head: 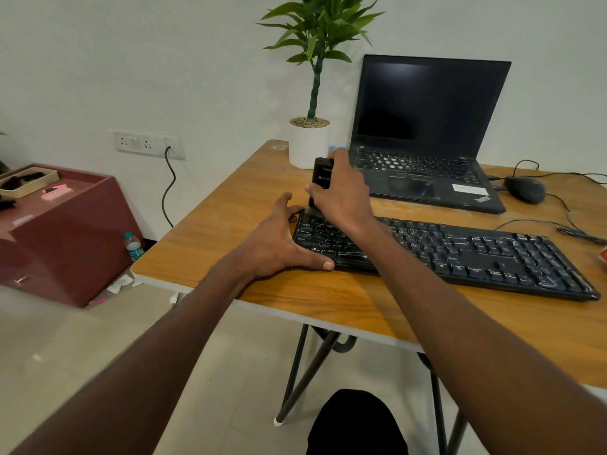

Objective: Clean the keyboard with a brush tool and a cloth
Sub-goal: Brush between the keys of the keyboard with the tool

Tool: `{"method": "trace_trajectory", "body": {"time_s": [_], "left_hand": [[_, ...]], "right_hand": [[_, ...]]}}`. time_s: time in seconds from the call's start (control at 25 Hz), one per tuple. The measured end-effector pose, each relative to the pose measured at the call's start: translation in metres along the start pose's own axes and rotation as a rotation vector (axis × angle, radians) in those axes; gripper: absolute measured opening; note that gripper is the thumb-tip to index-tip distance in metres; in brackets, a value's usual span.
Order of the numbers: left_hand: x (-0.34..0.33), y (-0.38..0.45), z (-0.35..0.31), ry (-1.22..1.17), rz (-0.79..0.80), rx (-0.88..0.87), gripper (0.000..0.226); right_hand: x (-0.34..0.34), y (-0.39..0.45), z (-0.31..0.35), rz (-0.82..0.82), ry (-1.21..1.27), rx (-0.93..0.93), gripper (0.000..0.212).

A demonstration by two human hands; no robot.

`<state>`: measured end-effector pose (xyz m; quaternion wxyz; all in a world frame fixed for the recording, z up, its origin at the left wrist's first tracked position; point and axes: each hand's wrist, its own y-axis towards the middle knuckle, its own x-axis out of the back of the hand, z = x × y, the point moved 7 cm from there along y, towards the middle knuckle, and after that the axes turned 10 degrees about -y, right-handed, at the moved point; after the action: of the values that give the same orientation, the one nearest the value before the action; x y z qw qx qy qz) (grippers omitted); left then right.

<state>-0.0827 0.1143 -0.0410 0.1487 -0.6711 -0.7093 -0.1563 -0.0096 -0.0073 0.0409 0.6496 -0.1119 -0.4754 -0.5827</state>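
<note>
A black keyboard (460, 254) lies across the wooden table (213, 238), its keys marked with pale smudges. My right hand (341, 192) grips a black brush tool (320, 178) upright, its lower end touching the keyboard's far left corner. My left hand (282, 241) is spread against the keyboard's left end, thumb along the front edge and fingers at the back corner. No cloth is visible.
An open black laptop (423, 133) stands behind the keyboard, with a white potted plant (308, 142) to its left. A black mouse (525, 189) and cables lie at the right. A maroon cabinet (65, 238) and a water bottle (133, 246) are on the floor at left.
</note>
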Motion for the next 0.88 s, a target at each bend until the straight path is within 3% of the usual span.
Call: {"method": "trace_trajectory", "body": {"time_s": [0.08,0.2,0.36,0.48,0.6,0.76,0.88], "left_hand": [[0.0012,-0.0003,0.0003,-0.002,-0.008,-0.004,0.161],[0.0005,0.0005,-0.0003,-0.002,-0.006,-0.004,0.161],[0.001,0.0008,0.0012,-0.008,-0.004,0.0,0.16],[0.0006,0.0017,0.0015,-0.011,-0.004,-0.003,0.158],[0.0009,0.0013,0.0011,-0.012,-0.005,-0.002,0.159],[0.0003,-0.0005,-0.0016,0.001,-0.007,-0.005,0.161],[0.0006,-0.0009,-0.0008,0.003,-0.011,0.0,0.16]], "right_hand": [[0.0028,0.0005,0.001,-0.041,-0.061,0.009,0.052],[0.0002,-0.0003,0.0033,-0.011,0.038,0.01,0.051],[0.0008,0.0007,0.0082,-0.046,-0.145,0.042,0.054],[-0.0017,-0.0001,0.0078,0.019,-0.024,0.061,0.052],[0.0015,0.0024,0.0077,0.009,-0.125,0.073,0.053],[-0.0012,0.0028,0.0051,0.022,0.036,0.034,0.052],[0.0012,0.0053,0.0022,0.019,-0.103,0.023,0.057]]}}
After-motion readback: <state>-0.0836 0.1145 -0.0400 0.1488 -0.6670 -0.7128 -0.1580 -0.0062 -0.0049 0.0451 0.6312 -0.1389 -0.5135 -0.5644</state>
